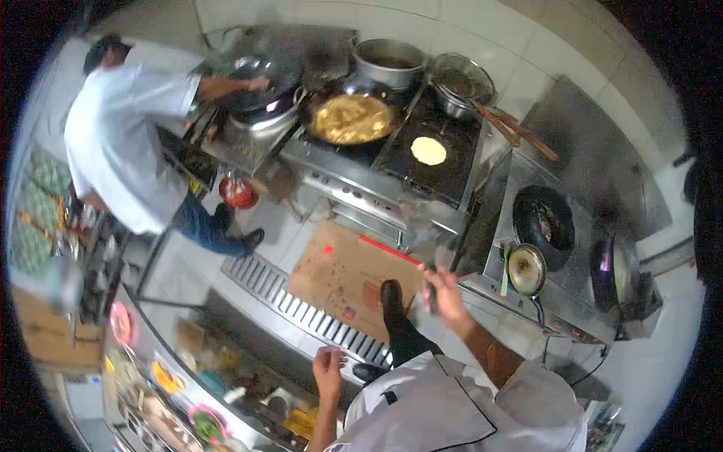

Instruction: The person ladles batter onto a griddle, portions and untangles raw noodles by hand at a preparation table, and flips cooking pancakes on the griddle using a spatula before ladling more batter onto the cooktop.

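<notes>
Seen from the head camera, the step in hand looks like work at the griddle [440,162], and doing it well probably means watching the flatbread [428,151] lying on it and keeping fingers clear of the hot plate. The right hand [444,294] is raised well short of the griddle, fingers curled around a thin dark handle [431,294] whose end I cannot make out. The left hand [329,371] hangs farther from the griddle, loosely open and holding nothing. Left of the griddle sits a pan [352,118] of yellow food; beyond that, another person [120,143] works at a wok.
</notes>
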